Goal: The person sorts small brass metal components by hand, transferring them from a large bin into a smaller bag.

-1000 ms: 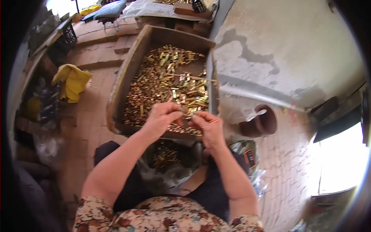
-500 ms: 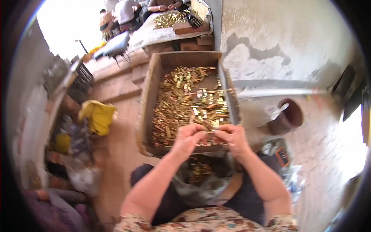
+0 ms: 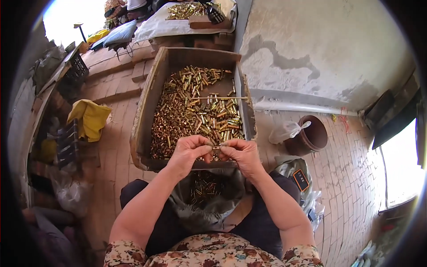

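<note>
Head view: well to the left of the hands, a yellow cloth [image 3: 89,119] hangs over a dark rack. Nearer, the long wooden box [image 3: 143,109] stretches ahead of both hands, its left part thickly covered with short copper-coloured pieces [image 3: 169,127], a great many of them loose. The left hand [image 3: 187,153] is above the near end of the box, thumb and fingertips pinched on one end of a small metal piece [image 3: 216,147]. Below and between the hands, an open dark bag [image 3: 195,216] in the lap contains more metal pieces; whether these are finished or waiting cannot be told. The piece in hand is gripped from both sides, so its handling looks under way rather than complete. Ahead of the hands, longer gold-coloured tubes [image 3: 229,118] lie scattered, with a thin stick [image 3: 220,97] across the box beyond. The right hand [image 3: 243,155] pinches the other end of the piece, its fingertips close to the left's. Judging by the heaps ahead, much seems left to handle. Right of the right hand are an orange-edged device [image 3: 301,179] and, farther out, a brown bucket [image 3: 316,132] with a tied clear plastic bag [image 3: 284,132] beside it.
</note>
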A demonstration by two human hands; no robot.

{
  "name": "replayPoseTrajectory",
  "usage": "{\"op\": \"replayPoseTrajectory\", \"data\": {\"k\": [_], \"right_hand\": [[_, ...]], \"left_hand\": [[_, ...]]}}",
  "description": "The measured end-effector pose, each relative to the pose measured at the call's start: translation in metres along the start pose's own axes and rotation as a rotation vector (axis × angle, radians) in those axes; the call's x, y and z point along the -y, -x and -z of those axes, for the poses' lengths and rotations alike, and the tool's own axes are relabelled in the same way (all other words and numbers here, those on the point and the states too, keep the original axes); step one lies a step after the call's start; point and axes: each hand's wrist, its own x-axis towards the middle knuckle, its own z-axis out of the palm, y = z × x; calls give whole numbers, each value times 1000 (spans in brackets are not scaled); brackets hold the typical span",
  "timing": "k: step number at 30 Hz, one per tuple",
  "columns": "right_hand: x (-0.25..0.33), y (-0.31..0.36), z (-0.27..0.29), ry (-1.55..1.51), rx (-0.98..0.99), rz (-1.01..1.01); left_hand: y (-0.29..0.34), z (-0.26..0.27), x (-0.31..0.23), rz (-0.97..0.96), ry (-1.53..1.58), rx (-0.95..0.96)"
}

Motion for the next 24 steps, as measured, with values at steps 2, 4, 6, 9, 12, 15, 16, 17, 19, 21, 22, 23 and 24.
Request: {"op": "replayPoseTrajectory", "data": {"k": [2, 4, 6, 9, 12, 15, 16, 17, 19, 21, 22, 23, 24], "right_hand": [[-2, -1, 2, -68, 9, -17], [1, -1, 3, -93, 11, -37], [3, 0, 1, -116, 5, -55], [7, 1, -1, -115, 11, -47], [9, 1, -1, -118, 40, -41], [7, 2, -1, -109, 63, -31], [9, 1, -1, -116, 54, -19], [11, 3, -3, -123, 42, -13], [14, 7, -6, -92, 39, 11], [15, 6, -8, -58, 39, 49], [13, 9, -10, -48, 34, 67], [11, 10, -9, -36, 31, 87], [9, 11, -8, -46, 30, 64]], "left_hand": [[-1, 0, -2, 35, 43, 25], [-2, -1, -1, 42, 77, 34], [-2, -2, -3, 57, 163, 54], [-1, 2, -3, 73, 210, 115], [-2, 6, -1, 94, 296, 167], [0, 7, 3, 96, 337, 192], [-3, 7, 3, 76, 348, 204], [-3, 6, 4, 75, 345, 204], [-2, 5, 5, 63, 395, 178], [-2, 5, 8, 58, 415, 165], [0, 5, 10, 60, 443, 147], [1, 4, 11, 50, 436, 154], [3, 2, 13, 36, 436, 145]]}}
